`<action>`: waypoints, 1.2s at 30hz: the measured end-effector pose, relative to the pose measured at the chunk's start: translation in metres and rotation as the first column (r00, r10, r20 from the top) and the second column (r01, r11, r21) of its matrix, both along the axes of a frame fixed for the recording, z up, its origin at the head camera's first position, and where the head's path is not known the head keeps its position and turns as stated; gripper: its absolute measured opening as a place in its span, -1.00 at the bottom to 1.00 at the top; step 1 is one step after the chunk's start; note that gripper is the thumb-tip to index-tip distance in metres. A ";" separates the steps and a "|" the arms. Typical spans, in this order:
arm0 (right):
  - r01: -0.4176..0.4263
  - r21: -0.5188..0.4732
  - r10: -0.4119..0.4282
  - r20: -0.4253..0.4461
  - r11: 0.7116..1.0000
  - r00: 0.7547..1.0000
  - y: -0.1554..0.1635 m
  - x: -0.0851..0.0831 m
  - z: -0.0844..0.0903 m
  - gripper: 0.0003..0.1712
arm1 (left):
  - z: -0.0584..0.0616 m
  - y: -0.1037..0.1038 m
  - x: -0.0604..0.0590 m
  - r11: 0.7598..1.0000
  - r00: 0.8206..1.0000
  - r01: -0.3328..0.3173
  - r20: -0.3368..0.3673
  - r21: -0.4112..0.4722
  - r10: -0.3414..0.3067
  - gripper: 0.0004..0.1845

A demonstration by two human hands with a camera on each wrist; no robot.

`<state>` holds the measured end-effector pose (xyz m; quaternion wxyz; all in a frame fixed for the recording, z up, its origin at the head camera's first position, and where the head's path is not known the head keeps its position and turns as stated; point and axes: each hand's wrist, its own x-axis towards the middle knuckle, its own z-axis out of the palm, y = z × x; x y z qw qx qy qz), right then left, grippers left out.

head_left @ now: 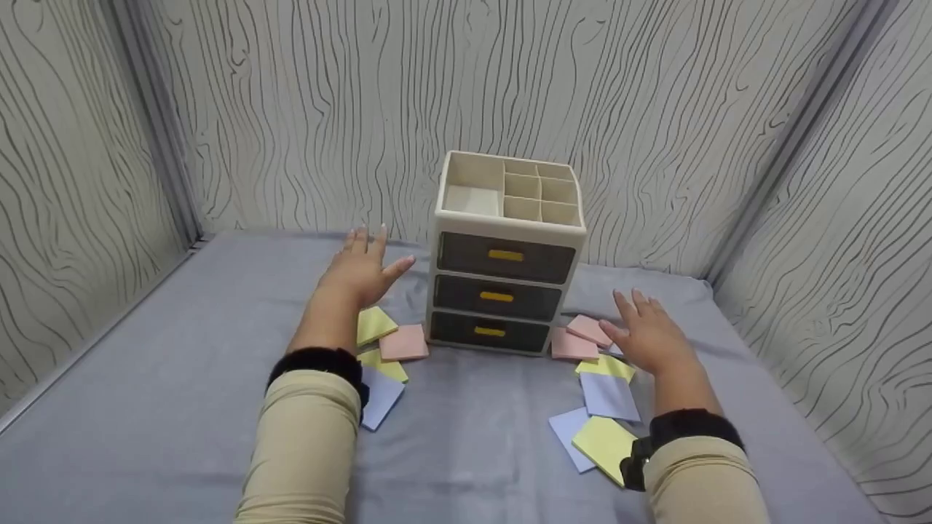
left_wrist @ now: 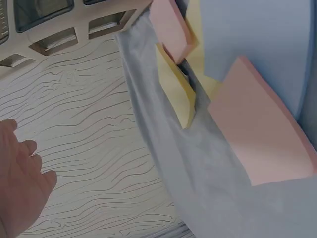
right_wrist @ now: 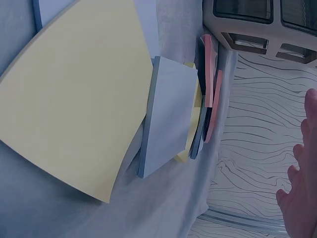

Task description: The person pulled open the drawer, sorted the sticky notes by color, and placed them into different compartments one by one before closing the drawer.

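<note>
My left hand (head_left: 357,273) hovers left of a cream drawer organizer (head_left: 510,227), fingers spread and holding nothing. Below it lie yellow (head_left: 375,324), pink (head_left: 405,343) and blue (head_left: 381,397) sticky note pads, some overlapping; the left forearm covers part of this group. Over on the right, my right hand (head_left: 650,336) is also spread and bare, above a second group. That one has pink pads (head_left: 575,343), a blue pad (head_left: 610,397) and a yellow pad (head_left: 606,444). Both wrist views show the loose pads near the hands. The organizer's three dark drawers with yellow handles are closed.
Open compartments (head_left: 539,191) top the organizer, one large and several small. A grey-blue cloth (head_left: 466,437) covers the table. Wood-grain panels (head_left: 364,109) stand behind and at both sides, with grey posts (head_left: 156,116) at the corners.
</note>
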<state>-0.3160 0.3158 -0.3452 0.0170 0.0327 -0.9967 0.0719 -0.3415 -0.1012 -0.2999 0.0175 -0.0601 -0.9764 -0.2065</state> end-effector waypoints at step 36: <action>-0.038 -0.021 0.038 0.018 0.999 0.999 -0.011 -0.002 0.002 -0.07 | 0.053 0.078 -0.018 0.769 0.994 -0.103 0.040 0.631 0.100 -0.34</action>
